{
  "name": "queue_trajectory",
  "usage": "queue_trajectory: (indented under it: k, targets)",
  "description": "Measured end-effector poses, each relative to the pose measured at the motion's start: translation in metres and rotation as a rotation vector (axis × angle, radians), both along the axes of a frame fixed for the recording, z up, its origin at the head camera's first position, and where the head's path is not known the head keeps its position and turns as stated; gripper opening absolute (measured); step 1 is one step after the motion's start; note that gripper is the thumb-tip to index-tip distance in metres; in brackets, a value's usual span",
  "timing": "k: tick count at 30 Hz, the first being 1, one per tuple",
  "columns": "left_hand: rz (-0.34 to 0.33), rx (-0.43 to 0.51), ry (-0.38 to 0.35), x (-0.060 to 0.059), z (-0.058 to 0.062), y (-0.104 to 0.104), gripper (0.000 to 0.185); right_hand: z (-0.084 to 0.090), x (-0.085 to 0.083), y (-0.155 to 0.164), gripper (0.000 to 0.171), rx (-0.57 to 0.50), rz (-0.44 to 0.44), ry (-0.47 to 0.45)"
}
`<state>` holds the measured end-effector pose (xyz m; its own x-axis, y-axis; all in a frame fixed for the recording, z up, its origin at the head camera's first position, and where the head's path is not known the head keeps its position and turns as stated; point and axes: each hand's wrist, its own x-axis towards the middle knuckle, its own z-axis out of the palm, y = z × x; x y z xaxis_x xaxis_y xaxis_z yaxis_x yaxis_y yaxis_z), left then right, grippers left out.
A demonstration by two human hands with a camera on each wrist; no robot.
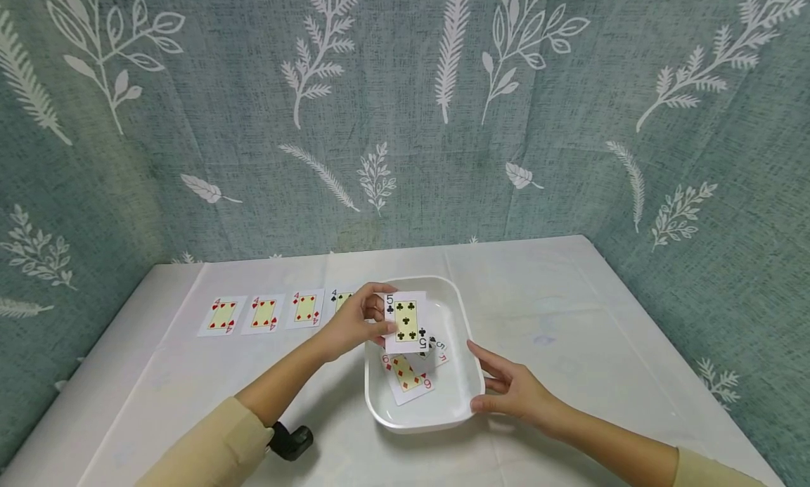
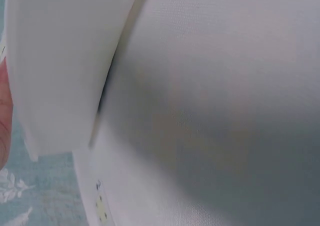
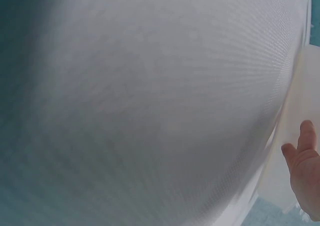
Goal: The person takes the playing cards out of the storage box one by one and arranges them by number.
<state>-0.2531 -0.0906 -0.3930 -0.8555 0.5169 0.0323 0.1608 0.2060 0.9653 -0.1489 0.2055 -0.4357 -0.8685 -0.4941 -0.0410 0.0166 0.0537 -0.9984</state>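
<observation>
My left hand (image 1: 378, 317) pinches a five of clubs (image 1: 406, 322) by its left edge and holds it face up just above a white tray (image 1: 457, 383). A six of diamonds (image 1: 406, 377) lies face up in the tray, with other five cards (image 1: 436, 350) partly under the held card. My right hand (image 1: 489, 379) rests against the tray's right rim, fingers loosely extended and holding nothing. The left wrist view shows only the tray's wall (image 2: 60, 71) and the tablecloth (image 2: 215, 116). In the right wrist view, fingertips (image 3: 304, 166) sit beside the tray's edge.
Several four cards lie face up in a row left of the tray: (image 1: 221, 315), (image 1: 264, 313), (image 1: 306, 308), and a four of clubs (image 1: 342, 299) partly behind my left hand. A black object (image 1: 291, 441) sits under my left forearm. Patterned cloth hangs behind the white table (image 1: 601, 332).
</observation>
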Motion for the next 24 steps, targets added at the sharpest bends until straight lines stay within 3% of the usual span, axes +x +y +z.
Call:
queue_trajectory:
  k: [9, 24]
  targets:
    - [0.062, 0.001, -0.071, 0.004, 0.004, -0.019, 0.062, 0.002, 0.001, 0.000, 0.091, 0.008, -0.010, -0.010]
    - [0.106, 0.017, -0.107, 0.016, 0.009, -0.062, 0.066, 0.003, 0.002, 0.000, 0.091, 0.007, -0.011, -0.013]
